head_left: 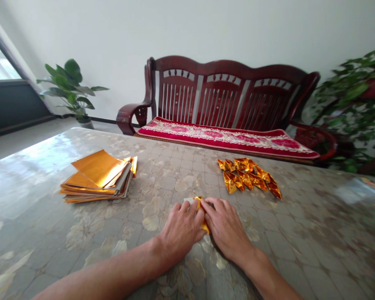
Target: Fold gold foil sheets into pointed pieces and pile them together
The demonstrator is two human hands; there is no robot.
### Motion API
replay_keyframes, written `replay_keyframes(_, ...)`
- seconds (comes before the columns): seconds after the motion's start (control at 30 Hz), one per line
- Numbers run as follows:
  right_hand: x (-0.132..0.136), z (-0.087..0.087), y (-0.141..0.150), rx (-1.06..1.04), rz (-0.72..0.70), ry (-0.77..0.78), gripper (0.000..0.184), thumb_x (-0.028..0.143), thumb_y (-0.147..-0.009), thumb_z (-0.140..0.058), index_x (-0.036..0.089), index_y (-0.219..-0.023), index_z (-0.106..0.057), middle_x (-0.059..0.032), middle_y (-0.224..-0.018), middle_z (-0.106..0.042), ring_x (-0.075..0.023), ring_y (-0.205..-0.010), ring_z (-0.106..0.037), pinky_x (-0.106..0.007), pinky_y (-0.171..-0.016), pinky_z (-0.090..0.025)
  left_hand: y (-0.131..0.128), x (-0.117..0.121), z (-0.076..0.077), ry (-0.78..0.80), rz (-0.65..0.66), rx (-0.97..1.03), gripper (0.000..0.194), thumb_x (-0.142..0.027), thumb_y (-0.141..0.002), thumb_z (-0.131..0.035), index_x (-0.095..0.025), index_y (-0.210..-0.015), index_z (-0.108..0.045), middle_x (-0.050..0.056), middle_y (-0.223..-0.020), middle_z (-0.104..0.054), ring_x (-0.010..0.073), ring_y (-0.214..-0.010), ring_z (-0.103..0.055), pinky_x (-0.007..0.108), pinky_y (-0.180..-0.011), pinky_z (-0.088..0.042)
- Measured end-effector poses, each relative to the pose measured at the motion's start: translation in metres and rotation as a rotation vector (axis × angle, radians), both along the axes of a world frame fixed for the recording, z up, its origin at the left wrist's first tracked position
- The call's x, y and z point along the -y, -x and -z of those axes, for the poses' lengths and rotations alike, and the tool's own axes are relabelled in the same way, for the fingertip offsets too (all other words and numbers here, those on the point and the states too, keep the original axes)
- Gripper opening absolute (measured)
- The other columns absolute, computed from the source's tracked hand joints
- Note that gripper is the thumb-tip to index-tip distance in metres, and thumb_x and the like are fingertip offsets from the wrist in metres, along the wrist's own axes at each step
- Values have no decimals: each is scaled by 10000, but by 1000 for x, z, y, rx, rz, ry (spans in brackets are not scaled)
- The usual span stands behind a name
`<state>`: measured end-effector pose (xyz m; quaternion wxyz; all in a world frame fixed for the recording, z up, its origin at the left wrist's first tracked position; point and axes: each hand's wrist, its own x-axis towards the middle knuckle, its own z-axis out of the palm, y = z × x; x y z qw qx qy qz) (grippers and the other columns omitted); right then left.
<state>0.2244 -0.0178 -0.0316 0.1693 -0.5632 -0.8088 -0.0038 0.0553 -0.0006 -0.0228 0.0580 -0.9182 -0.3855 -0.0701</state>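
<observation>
Wall (118,29) at the back: pale, plain. Bench (162,160) fills most of the lower view, glossy grey-beige top with a floral and grid pattern. Sofa (178,93) behind it, dark red wood, slatted back, red seat cover (212,135) with a pale floral band. Big plant (356,98) far right, partly cut off; small plant (70,83) potted, left of the sofa. Stack (95,181) on the bench at left: gold paper, some grey sides showing, edges not squared. Folded bits (251,177), gold, pointed, in two rough rows right of centre. Clear packet (361,191) near the right edge, blurred, contents unreadable. Left hand (183,223) and right hand (226,225) meet near centre. Piece (205,227) sits between them on the bench, gold, grey-white corner out. Left grip: fingers over it, grasping. Right grip: fingertips against it; can't tell if pinching or pressing.
</observation>
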Motion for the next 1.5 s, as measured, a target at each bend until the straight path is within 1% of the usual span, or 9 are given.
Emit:
replay_keyframes(0.27,-14,2,-3,50,57,-2,366,249,-974,-477,273,-1326,-574,-91,-1125,-598,-255,-980,-522,-412,-857,-469,1,0,0,8,-4,8,415,-439,-874,-665,-180,-1179,-556,86,-1280,-585,266,-1002,-569,398,-770,-498)
replay_keyframes(0.37,-19,6,-10,8,58,-16,390,217,-954,-495,264,-1331,-585,-93,-1146,-599,-256,-991,-525,-424,-880,-470,2,-1,0,21,-13,9,391,-449,-875,-660,-182,-1142,-561,84,-1267,-591,268,-1012,-567,399,-788,-492)
replay_keyframes(0.47,-17,9,-17,-127,-1,-15,393,162,-954,-477,275,-1304,-617,-74,-1176,-615,-236,-1039,-533,-404,-928,-469,3,-2,-1,38,-21,14,357,-445,-882,-654,-186,-1110,-564,83,-1254,-600,263,-1019,-567,388,-802,-483)
replay_keyframes(0.57,-11,9,-20,-219,-75,-5,375,133,-958,-468,304,-1211,-686,-51,-1145,-646,-219,-1049,-542,-377,-926,-478,5,-2,-2,52,-19,37,404,-474,-877,-658,-187,-1140,-547,84,-1248,-603,266,-1034,-563,391,-822,-475)
replay_keyframes(0.83,-7,11,-21,-266,-125,-49,378,71,-909,-502,269,-1116,-748,-69,-1101,-690,-238,-1007,-567,-398,-885,-503,8,-4,-6,102,-6,58,462,-536,-839,-683,-193,-1120,-552,66,-1168,-637,273,-1008,-569,404,-827,-471)
replay_keyframes(1.03,-1,10,-28,-297,-197,-54,385,57,-901,-480,259,-1066,-764,-66,-1108,-702,-228,-1021,-590,-390,-891,-502,9,-2,-4,53,38,42,451,-524,-917,-577,-217,-1243,-525,87,-1336,-565,284,-1072,-554,426,-856,-463)
replay_keyframes(1.23,6,6,-32,-291,-293,-72,362,77,-918,-471,262,-1045,-755,-47,-1063,-723,-214,-1002,-606,-391,-875,-482,13,-4,1,-10,68,7,417,-447,-959,-534,-239,-1318,-490,97,-1377,-535,282,-1074,-549,426,-865,-452)
replay_keyframes(1.37,10,3,-32,-279,-361,-108,294,94,-916,-503,245,-960,-750,-34,-992,-744,-201,-991,-617,-380,-862,-456,16,-9,5,-45,62,12,354,-355,-990,-495,-261,-1331,-487,75,-1394,-529,273,-1097,-547,415,-872,-441)
replay_keyframes(1.5,14,1,-30,-324,-434,-126,315,48,-887,-469,219,-776,-710,-11,-833,-741,-164,-834,-631,-344,-767,-437,19,-13,7,-59,89,4,359,-354,-986,-509,-268,-1334,-499,67,-1397,-528,276,-1117,-544,429,-888,-436)
